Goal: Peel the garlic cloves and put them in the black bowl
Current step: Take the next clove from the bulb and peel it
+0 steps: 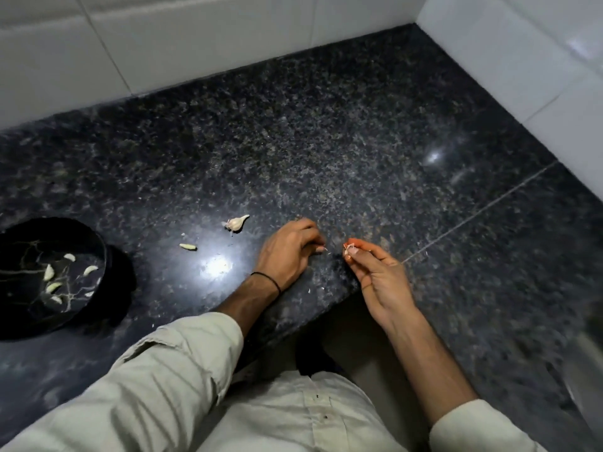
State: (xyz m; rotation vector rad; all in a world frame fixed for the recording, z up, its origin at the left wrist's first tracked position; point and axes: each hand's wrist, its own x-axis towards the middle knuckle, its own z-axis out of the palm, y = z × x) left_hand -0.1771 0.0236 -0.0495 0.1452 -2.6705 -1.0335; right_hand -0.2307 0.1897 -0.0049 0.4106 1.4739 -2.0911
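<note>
**Garlic on the counter, a scrap in the right hand**

At far left the bowl (70, 221) sits on the dark speckled counter (326, 141), partly cut off by the frame edge. Several peeled cloves (49, 273) lie scattered on its floor. Right of the bowl and apart from it, one bare clove (188, 246) lies on the stone, near a bright glare patch. Just beyond it, further from the person, is an unpeeled clove (236, 222), with its papery skin on and its pointed tip aimed right.

Next comes the left hand (290, 252), knuckles up and fingers curled down, with the fingertips at the counter surface (a thin black band (267, 280) circles the wrist, and a pale sleeve (182, 353) covers the forearm). I cannot tell whether anything is held under those curled fingers.

Close to its right, not touching it, the right hand (375, 272) is turned palm-left above the counter edge. Its thumb and fingertips pinch a small pale scrap (348, 247) of garlic, and the other fingers are loosely bent.

A white tiled wall (195, 34) runs behind the counter and along its right side.
</note>
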